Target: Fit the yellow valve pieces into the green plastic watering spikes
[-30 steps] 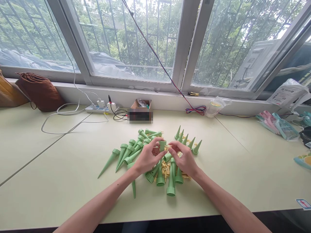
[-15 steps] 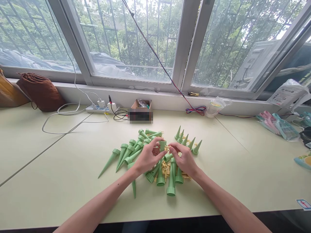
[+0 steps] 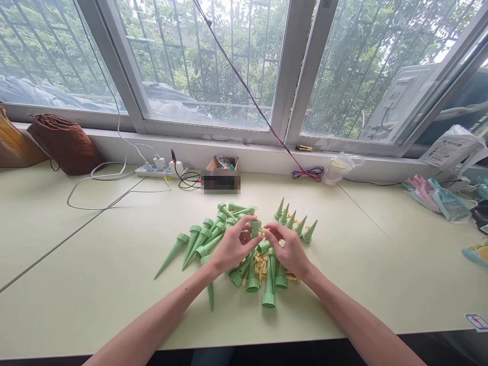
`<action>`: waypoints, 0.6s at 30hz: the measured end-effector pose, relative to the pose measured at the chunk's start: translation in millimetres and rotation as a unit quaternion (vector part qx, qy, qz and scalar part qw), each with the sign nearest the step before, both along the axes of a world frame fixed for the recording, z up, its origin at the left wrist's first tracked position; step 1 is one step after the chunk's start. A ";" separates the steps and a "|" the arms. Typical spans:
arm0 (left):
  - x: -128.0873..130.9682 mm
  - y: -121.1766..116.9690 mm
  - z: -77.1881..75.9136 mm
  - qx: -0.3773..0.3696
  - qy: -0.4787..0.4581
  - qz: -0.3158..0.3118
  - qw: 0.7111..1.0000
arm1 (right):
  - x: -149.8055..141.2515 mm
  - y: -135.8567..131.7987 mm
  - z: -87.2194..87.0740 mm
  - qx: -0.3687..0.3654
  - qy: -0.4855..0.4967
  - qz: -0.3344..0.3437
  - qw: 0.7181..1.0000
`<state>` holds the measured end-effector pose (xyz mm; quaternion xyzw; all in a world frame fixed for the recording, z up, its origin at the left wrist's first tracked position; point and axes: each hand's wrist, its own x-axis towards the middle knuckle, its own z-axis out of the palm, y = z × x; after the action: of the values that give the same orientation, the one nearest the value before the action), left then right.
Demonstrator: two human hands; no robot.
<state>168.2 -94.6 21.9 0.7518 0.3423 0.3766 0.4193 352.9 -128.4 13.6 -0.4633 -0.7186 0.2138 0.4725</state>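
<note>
My left hand is closed round a green plastic spike, its wide collar up between thumb and fingers. In a pinch of my right hand is a small yellow plastic valve, touching or very close to the side of the spike below the collar. Beneath both hands lies a heap of loose yellow valves. Several capped green spikes fan out at the left. Others, with hollow open ends, lie toward me. At the right several short green cones stand point up.
On the pale green table, a small cardboard box and a power strip with cables sit by the window ledge. A brown drawstring bag is far left. Bagged pink and teal items lie at the right.
Almost nothing differs. Both hands keep the same hold on the spike and the valve, and the view has shifted very slightly.
</note>
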 end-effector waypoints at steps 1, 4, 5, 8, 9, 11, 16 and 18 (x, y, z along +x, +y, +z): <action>0.0 0.0 0.0 -0.001 0.000 -0.001 1.000 | 0.0 -0.1 -0.8 0.000 0.004 0.000 1.000; 0.1 -0.2 0.5 0.004 0.003 -0.001 1.000 | 0.2 0.4 -2.9 0.006 0.010 0.002 1.000; 0.1 -0.3 0.7 0.007 0.004 0.000 1.000 | 0.2 0.8 -3.1 0.006 0.010 0.004 1.000; 0.2 -0.5 1.0 0.013 0.006 0.001 1.000 | 0.4 1.6 -2.1 0.005 0.003 0.008 1.000; 0.3 -0.4 0.9 0.014 0.007 0.002 1.000 | 0.4 1.5 -1.5 0.004 -0.001 0.007 1.000; 0.3 -0.2 0.3 0.014 0.006 0.003 1.000 | 0.4 1.0 -0.4 0.002 -0.004 0.004 1.000; -0.1 0.3 -0.6 0.005 0.003 0.005 1.000 | -0.1 -0.2 -1.4 -0.004 0.011 -0.001 1.000; -0.2 0.2 -0.4 0.003 0.006 0.003 1.000 | 0.0 0.1 -2.4 -0.003 0.010 0.001 1.000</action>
<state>168.0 -94.3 21.5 0.7542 0.3457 0.3744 0.4142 352.9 -128.3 11.1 -0.4614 -0.7138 0.2212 0.4782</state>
